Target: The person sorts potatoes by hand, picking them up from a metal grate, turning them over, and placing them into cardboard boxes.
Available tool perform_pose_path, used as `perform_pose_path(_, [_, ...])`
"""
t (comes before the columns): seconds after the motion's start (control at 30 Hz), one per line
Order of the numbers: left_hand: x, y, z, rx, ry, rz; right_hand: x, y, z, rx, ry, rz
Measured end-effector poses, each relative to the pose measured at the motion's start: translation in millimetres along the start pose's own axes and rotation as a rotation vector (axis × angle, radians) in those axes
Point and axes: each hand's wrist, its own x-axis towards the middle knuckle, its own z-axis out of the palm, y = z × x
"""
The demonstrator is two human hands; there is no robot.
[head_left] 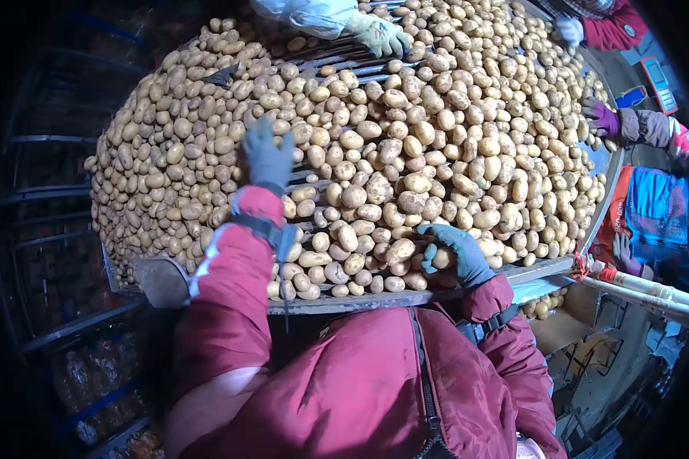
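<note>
A broad heap of potatoes (429, 176) covers the sorting table in front of me. My left hand (268, 155), in a grey-blue glove, reaches forward over the left part of the heap with its fingers apart and nothing in them. Metal bars (302, 177) show between the potatoes just right of that wrist. Close to the near edge, my right hand (465, 251), gloved alike, curls its thumb and fingers round a potato (442, 258). Part of that potato is hidden by the glove.
Across the table, another person's gloved hand (379, 34) lies by exposed bars. Other workers' hands, one in a white glove (569, 30) and one in a purple glove (602, 117), touch the right side. A red handheld device (658, 83) and pale poles (643, 292) are at right.
</note>
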Motion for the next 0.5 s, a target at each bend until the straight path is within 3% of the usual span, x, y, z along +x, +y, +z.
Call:
perform_pose_path(0.03, [22, -39, 29, -0.133, 0.042, -0.047, 0, 8, -3, 0.036, 0.009, 0.049])
perform_pose_path(0.07, [35, -38, 17, -0.331, -0.073, -0.267, 0, 17, -6, 0.073, 0.020, 0.097])
perform_pose_path(0.1, [39, -27, 8, -0.330, -0.071, -0.276, -1, 24, -8, 0.109, 0.032, 0.145])
perform_pose_path(0.13, [40, -7, 1, -0.193, -0.206, -0.255, 2, 31, -13, -0.115, -0.013, -0.041])
perform_pose_path(0.17, [41, 9, 0, -0.057, -0.335, -0.237, 4, 23, -13, 0.029, -0.044, 0.091])
perform_pose_path(0.23, [25, 7, 47, -0.024, -0.079, -0.067, 7, 6, -13, 0.314, -0.048, 0.368])
perform_pose_path(0.3, [-2, 0, 59, -0.446, -0.184, 0.132, 10, 2, -9, 0.243, -0.020, 0.358])
perform_pose_path(0.37, [-39, 39, -20, -0.317, -0.334, 0.252, 16, 1, -3, 0.229, 0.061, 0.385])
perform_pose_path(0.4, [-54, 28, -4, -0.633, -0.536, 0.187, 21, 20, -13, -0.087, -0.039, 0.135])
perform_pose_path(0.47, [-89, 26, -17, -0.737, -0.590, 0.313, 21, 21, -24, 0.137, -0.165, 0.298])
perform_pose_path(0.5, [-100, 24, -23, -0.785, -0.615, 0.309, 20, 8, -20, -0.113, -0.137, 0.160])
